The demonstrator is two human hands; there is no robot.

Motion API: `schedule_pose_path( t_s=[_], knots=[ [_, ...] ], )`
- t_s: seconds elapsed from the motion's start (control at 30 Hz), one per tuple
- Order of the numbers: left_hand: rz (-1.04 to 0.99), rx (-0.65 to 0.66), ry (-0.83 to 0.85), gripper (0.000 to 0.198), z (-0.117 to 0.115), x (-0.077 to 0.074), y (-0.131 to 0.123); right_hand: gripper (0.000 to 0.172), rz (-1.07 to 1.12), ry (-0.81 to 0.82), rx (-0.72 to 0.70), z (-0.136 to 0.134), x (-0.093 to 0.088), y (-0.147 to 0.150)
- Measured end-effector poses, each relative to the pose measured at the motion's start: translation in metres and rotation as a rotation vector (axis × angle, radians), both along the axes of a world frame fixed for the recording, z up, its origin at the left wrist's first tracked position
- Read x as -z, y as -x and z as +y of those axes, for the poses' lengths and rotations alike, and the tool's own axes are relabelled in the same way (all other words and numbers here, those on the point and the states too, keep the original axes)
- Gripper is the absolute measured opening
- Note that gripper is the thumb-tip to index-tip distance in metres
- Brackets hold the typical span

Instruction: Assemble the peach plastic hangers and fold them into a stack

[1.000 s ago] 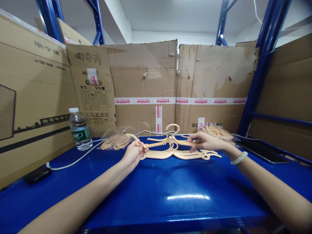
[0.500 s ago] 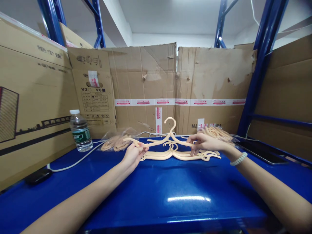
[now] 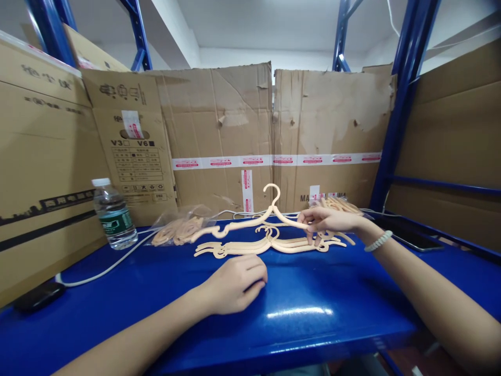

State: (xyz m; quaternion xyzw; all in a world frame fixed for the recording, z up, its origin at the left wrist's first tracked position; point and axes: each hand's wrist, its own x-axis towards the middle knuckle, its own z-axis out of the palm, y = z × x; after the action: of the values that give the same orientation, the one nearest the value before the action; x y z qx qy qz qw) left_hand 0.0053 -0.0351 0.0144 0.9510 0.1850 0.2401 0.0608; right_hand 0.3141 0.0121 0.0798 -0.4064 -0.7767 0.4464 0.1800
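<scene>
A beige clothes hanger (image 3: 246,223) is held up above the table, its hook upward. My right hand (image 3: 326,219) is closed in a pinch on the right arm of this hanger; the hanger's left end hangs free. Below and behind my right fingers, a stack of several similar beige hangers (image 3: 238,248) lies on the blue table, hooks toward the back. My left hand (image 3: 238,282) is curled with its back up, just in front of the stack and apart from the hangers. Its fingertips are tucked under, and nothing shows in them.
On the blue table (image 3: 305,339), a bagged bundle of beige hangers (image 3: 180,230) lies at left and another bundle (image 3: 338,204) at right. A water bottle (image 3: 114,214), a white cable (image 3: 97,275), a black device (image 3: 39,296) and a phone (image 3: 407,234) lie around. Cardboard (image 3: 219,130) walls the back.
My left hand has let go of the held hanger's left arm and moved down and right, closer to me. My right hand still holds the hanger. The whole view has shifted slightly.
</scene>
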Motion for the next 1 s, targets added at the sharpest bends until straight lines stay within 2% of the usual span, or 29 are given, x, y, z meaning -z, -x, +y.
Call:
schedule_pose_path(
  t_s=[0.1,0.23,0.37,0.7,1.0],
  knots=[
    [0.134,0.044,-0.041,0.015,-0.008,-0.001,-0.002,0.030,-0.185,0.083,-0.118,0.003,0.004,-0.004],
    [0.182,-0.025,-0.033,0.015,-0.007,-0.002,-0.002,0.027,-0.452,-0.053,-0.175,0.008,0.012,0.000],
    [0.192,-0.035,-0.036,0.014,-0.005,-0.002,-0.001,0.029,-0.514,-0.124,-0.197,0.007,0.016,0.011],
    [0.142,-0.113,-0.048,0.013,0.001,0.002,-0.002,0.011,-0.664,-0.370,-0.033,0.006,0.025,0.022],
    [0.067,-0.228,-0.039,0.013,0.007,0.007,0.001,0.012,-0.741,-0.452,0.048,0.010,0.029,0.019]
  ],
)
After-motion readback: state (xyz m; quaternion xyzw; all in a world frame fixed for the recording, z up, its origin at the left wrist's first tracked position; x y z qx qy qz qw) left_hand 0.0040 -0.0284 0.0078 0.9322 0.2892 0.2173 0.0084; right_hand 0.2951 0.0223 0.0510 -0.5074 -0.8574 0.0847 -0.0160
